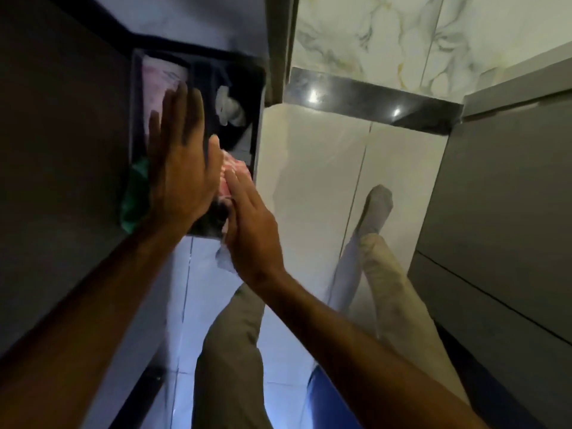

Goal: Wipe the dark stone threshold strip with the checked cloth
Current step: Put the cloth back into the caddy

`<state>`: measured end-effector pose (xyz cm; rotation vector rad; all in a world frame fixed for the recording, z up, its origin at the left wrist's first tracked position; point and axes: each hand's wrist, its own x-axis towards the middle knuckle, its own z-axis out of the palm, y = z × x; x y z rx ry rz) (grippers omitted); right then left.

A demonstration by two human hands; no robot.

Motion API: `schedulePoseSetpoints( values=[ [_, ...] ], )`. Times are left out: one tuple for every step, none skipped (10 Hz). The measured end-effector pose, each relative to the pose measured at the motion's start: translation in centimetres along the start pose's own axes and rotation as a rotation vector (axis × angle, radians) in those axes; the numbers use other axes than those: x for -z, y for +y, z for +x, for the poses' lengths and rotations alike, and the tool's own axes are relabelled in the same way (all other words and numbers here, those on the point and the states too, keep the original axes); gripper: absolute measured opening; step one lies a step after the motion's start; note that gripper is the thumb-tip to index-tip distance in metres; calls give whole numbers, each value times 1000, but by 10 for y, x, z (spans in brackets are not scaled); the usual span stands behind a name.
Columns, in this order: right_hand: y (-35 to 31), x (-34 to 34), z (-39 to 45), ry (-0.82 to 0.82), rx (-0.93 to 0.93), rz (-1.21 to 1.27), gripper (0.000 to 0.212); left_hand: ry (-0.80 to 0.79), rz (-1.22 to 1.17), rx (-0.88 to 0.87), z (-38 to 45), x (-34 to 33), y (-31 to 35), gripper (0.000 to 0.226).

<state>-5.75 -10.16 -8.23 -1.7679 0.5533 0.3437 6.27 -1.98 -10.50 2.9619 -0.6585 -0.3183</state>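
Observation:
The dark stone threshold strip (371,102) runs across the pale floor at the upper right, glossy with two light spots. It lies far from both hands. A pink checked cloth (236,171) shows between my palms, above a dark storage box (259,97). My left hand (179,162) is flat with straight fingers, its thumb against the cloth. My right hand (250,224) presses the cloth from the other side, and a pale corner of fabric (223,260) hangs below its palm. Most of the cloth is hidden by my hands.
The box holds a pinkish folded cloth (162,78), a white crumpled cloth (229,108) and a green cloth (134,196). A grey cabinet (501,196) stands on the right and a dark wall on the left. My trousered legs (393,274) stand on the pale tiles. Marble tiles (402,41) lie beyond the strip.

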Motion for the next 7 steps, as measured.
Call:
schedulePoseSetpoints(
  values=[
    [13, -68, 23, 84, -148, -13, 52, 8, -87, -37, -8, -35, -54, 71],
    [33, -98, 54, 153, -322, -124, 52, 23, -63, -75, -3, -69, -79, 73],
    [65, -125, 92, 175, -407, -242, 63, -23, -40, -125, 15, -108, -91, 75],
    [98, -142, 106, 209, -367, -235, 56, -5, -33, -133, 20, -132, -89, 74],
    [134, -161, 109, 115, -313, -256, 77, 80, -50, -128, 18, -152, -90, 70],
    [144, -153, 103, -108, -280, -571, 90, 16, 7, -117, 16, -151, -93, 72],
    [111, -127, 66, -151, -205, -580, 84, 0, -28, -70, 9, -120, -89, 77]
  ],
)
